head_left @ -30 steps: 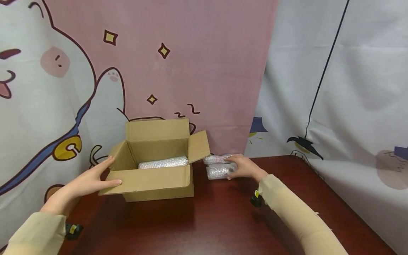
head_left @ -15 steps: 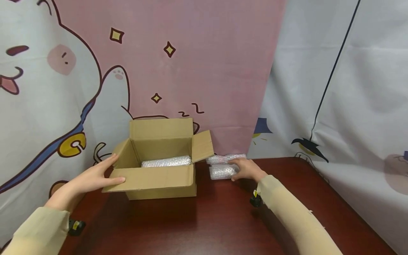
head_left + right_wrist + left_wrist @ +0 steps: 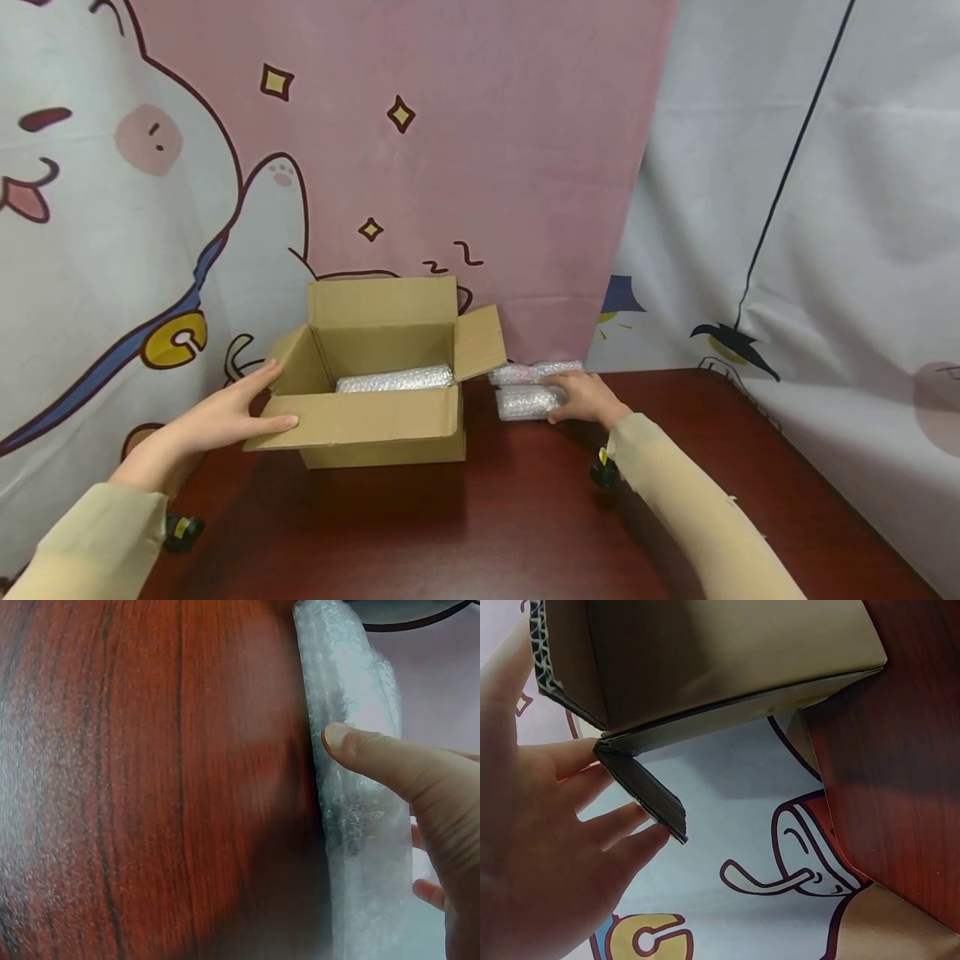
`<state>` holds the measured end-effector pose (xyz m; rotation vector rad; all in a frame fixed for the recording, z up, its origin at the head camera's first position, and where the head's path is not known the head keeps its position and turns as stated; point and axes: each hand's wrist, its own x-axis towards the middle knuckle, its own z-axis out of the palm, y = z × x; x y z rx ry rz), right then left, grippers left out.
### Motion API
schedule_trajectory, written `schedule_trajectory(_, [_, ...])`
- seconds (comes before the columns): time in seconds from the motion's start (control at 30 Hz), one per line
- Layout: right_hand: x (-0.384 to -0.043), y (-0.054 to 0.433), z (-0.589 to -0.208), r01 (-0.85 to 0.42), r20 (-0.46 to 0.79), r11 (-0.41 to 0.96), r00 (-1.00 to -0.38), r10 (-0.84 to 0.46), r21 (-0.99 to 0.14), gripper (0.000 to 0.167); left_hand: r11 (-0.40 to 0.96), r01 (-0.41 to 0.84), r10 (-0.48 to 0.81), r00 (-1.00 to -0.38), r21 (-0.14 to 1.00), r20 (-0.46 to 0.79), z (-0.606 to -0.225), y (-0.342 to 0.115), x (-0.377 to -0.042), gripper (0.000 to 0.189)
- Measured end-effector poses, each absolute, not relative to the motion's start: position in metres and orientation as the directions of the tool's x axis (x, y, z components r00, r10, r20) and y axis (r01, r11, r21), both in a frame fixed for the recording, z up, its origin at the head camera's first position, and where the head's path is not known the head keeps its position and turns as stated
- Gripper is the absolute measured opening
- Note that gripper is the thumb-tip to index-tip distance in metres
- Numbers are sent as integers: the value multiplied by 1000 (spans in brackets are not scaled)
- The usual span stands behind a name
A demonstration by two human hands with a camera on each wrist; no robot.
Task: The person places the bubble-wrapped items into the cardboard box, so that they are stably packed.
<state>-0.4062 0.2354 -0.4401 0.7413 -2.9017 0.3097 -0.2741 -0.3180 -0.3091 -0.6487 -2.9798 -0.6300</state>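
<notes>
An opened cardboard box (image 3: pixel 382 454) stands on the table, its flaps spread outward. Inside lies a bubble-wrapped package (image 3: pixel 393 380). My left hand (image 3: pixel 217 418) rests against the box's left side, thumb on the front flap and fairly straight fingers touching the left flap (image 3: pixel 649 791). To the right of the box, my right hand (image 3: pixel 588 398) holds the nearer bubble-wrapped package (image 3: pixel 352 787). Its thumb presses the near side while the fingers reach over the far side, partly hidden. Another bubble-wrapped package (image 3: pixel 517 373) lies just behind that one.
The dark red wooden table (image 3: pixel 540 517) extends in front of the box and to the right. A printed fabric backdrop (image 3: pixel 525 167) hangs directly behind. The box's right flap (image 3: pixel 480 342) sticks out toward the packages.
The head view has shifted slightly, so everything sits a little further right. Both hands keep nearly the same places, the left at the box and the right at the nearer package.
</notes>
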Motion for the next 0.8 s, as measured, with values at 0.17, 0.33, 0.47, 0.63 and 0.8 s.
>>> schedule_trajectory(0.17, [-406,237,-443,-484,184,860,-871,-456,-159,68,845,404,394,-913,350,102,-305,-317,-275,97])
schedule_trajectory(0.33, [-407,236,-446,-486,189,860,-870,-456,-158,69,864,398,388,-916,309,96,-300,-316,-274,95])
schedule_trajectory(0.47, [-407,237,-447,-486,192,860,-869,-457,-153,70,873,390,380,-920,293,93,-297,-315,-273,94])
schedule_trajectory(0.63, [-408,238,-450,-493,200,857,-864,-463,-149,69,882,386,373,-922,272,99,-296,-314,-272,93])
schedule_trajectory(0.8, [-408,238,-449,-491,202,856,-866,-458,-160,68,884,387,374,-922,262,99,-295,-313,-272,92])
